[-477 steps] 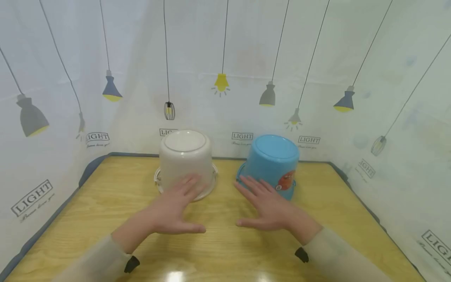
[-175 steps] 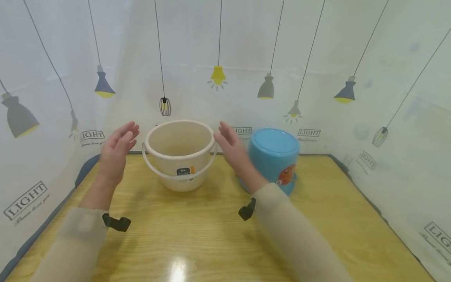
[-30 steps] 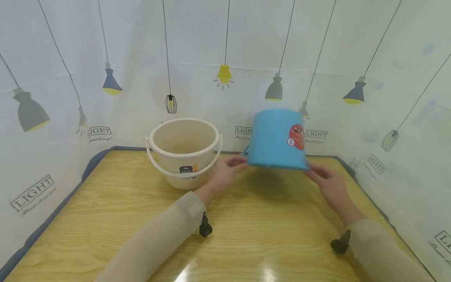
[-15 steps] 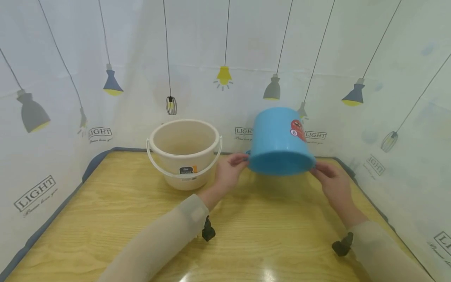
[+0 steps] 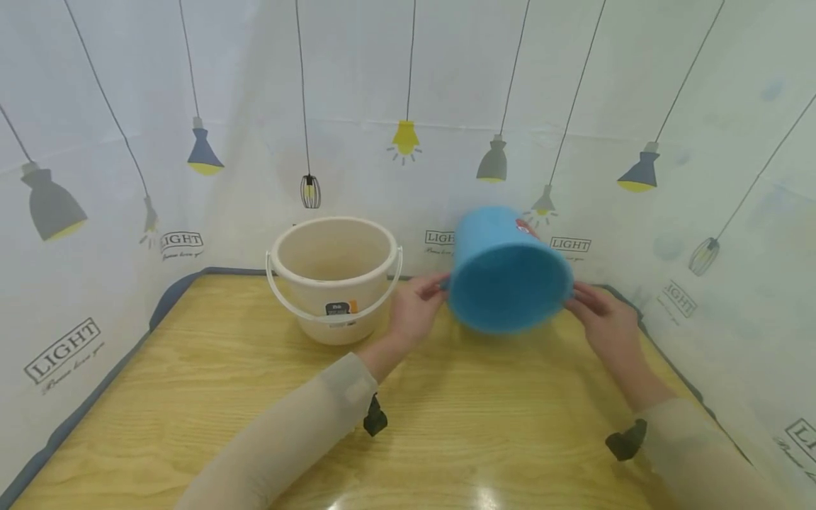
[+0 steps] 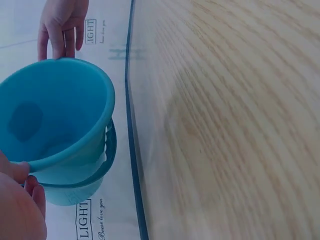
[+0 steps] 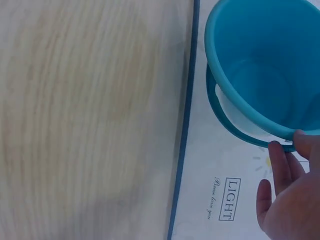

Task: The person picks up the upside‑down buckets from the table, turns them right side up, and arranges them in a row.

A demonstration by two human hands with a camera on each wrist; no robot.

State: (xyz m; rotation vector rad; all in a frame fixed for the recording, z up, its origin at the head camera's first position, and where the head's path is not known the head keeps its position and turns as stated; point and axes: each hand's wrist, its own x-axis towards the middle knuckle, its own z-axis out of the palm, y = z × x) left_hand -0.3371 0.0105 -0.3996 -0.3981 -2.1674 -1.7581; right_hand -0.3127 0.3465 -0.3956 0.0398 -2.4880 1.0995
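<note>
Both hands hold a blue bucket (image 5: 510, 290) in the air over the back right of the table, its mouth tipped toward me. My left hand (image 5: 416, 312) pinches the rim on the left, where thumb and fingertips show at the edge in the left wrist view. On the opposite side my right hand (image 5: 605, 329) pinches the rim, thumb on top and fingers beneath. In the right wrist view the bucket's handle (image 7: 227, 120) hangs below the rim. A cream bucket (image 5: 334, 297) stands upright to the left, close to my left hand, its handle (image 5: 331, 319) lowered across the front.
The wooden table (image 5: 255, 425) has a dark blue border (image 5: 232, 270) along its back edge. White sheeting (image 5: 357, 92) printed with hanging lamps rises directly behind and at both sides.
The blue bucket stood upside down earlier; lifted by both hands, it has turned so its mouth faces me more and more. The cream bucket, once upside down too, now stands upright.
</note>
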